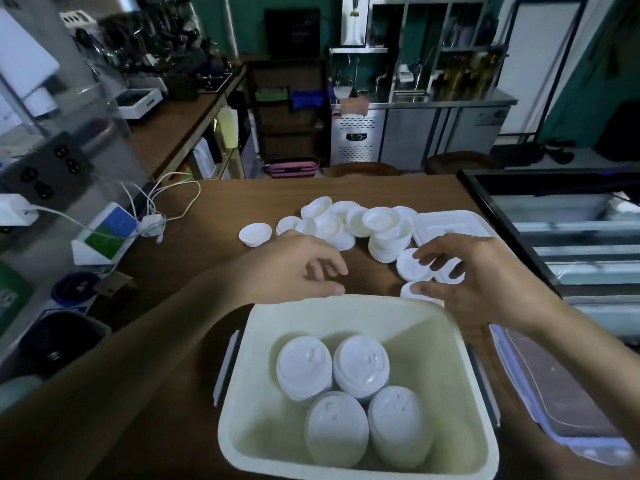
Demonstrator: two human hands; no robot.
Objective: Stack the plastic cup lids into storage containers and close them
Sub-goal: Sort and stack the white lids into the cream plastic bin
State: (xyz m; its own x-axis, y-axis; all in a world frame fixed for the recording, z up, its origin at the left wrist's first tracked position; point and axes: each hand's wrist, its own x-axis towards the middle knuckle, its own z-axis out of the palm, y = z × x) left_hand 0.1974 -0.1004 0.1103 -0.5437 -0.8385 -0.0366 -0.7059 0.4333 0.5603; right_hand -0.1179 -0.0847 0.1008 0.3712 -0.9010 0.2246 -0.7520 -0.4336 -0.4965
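**Head view, tabletop with lids.** The left grip is hovering just beyond the far rim of the cream storage container. Its fingers are loosely curled and it is holding nothing. The right grip is hanging wide, fingers spread, over 2 loose lids. Its thumb tip is meeting the nearer one, and whether any lid is being lifted cannot be told.

On the near side of both grips, the container is standing open on the tabletop. It is holding 4 stacks of lids, packed 2 by 2 and touching one another.

Beyond the gap between the grips, a pile of lids is lying scattered. 1 short stack is standing at its right end, near the right grip's fingertips. A single lid is lying apart, beyond the left grip and to its left.

A white tray is lying just beyond the right grip. A clear cover is lying flat beneath the right forearm, beside the container.
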